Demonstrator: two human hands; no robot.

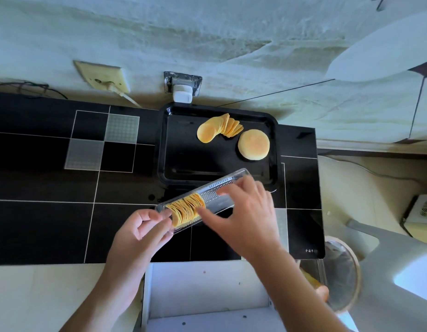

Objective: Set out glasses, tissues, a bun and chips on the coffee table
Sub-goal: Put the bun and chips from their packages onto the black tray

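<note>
The clear plastic chip tray (203, 200), part-filled with stacked yellow chips (186, 209), lies over the black glass table (51, 188). My left hand (138, 233) pinches its near end; my right hand (246, 212), fingers spread, reaches the stack. Small white print at the table's corner (310, 251) is illegible.

the left part of the black counter (51, 188) lies bare, so a hand could pass freely there. on the black tray (164, 149), the near and left floor is free; a fan of chips (215, 128) and a bun (253, 144) fill its far right corner, almost touching. the clear chip sleeve (222, 190) lies slantwise over the tray's near rim, with both hands (243, 212) on it, barring the straight way in. a white plug (182, 93) and wall close off the far side.
</note>
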